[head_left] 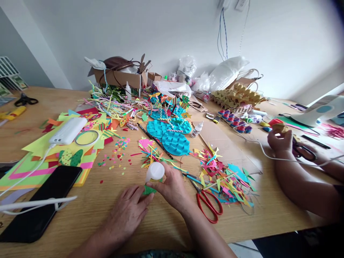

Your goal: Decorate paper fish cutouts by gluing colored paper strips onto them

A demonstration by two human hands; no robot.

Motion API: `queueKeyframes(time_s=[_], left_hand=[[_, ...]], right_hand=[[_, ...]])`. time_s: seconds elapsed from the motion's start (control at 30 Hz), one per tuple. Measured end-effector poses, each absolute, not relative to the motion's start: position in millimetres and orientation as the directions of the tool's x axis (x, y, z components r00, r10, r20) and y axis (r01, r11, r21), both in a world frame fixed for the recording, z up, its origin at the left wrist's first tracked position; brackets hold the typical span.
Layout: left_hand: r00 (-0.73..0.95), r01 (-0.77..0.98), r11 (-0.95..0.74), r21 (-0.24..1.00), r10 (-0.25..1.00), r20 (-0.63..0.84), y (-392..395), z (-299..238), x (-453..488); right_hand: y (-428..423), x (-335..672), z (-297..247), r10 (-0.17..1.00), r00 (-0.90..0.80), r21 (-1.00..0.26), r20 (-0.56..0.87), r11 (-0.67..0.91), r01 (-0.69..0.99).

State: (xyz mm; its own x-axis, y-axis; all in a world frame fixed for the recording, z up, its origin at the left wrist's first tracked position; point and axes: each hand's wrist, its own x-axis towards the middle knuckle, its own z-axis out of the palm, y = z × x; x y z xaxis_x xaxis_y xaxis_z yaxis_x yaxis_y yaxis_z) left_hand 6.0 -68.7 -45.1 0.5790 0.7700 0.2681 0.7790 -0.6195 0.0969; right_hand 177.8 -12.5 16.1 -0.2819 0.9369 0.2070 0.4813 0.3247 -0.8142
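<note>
My right hand (pixel 173 186) is closed round a white glue bottle (pixel 156 171), its round base toward me and its nozzle hidden below. Under the bottle lies a small green paper piece (pixel 148 190). The fingers of my left hand (pixel 130 206) hold this piece against the wooden table. Just beyond my hands are thin paper strips and a pink paper fish (pixel 146 143). Red-handled scissors (pixel 209 204) rest to the right of my right forearm, beside a heap of coloured paper scraps (pixel 228 182).
Ahead stand blue textured discs (pixel 176 143) and a second glue bottle (pixel 197 129). On the left are a black phone (pixel 43 204), a white power bank (pixel 68 130) and paper sheets (pixel 16 172). At right, a co-worker's hands (pixel 281 139) hold an egg-carton piece and scissors (pixel 305 151).
</note>
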Motion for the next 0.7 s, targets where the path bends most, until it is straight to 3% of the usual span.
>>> queueKeyframes(time_s=[0.7], left_hand=[[0.564, 0.782, -0.615, 0.103, 0.768, 0.303, -69.5, -45.1, 6.3]], right_hand=[[-11.3, 170.9, 21.5, 0.920, -0.315, -0.798, 0.234, 0.366, 0.478]])
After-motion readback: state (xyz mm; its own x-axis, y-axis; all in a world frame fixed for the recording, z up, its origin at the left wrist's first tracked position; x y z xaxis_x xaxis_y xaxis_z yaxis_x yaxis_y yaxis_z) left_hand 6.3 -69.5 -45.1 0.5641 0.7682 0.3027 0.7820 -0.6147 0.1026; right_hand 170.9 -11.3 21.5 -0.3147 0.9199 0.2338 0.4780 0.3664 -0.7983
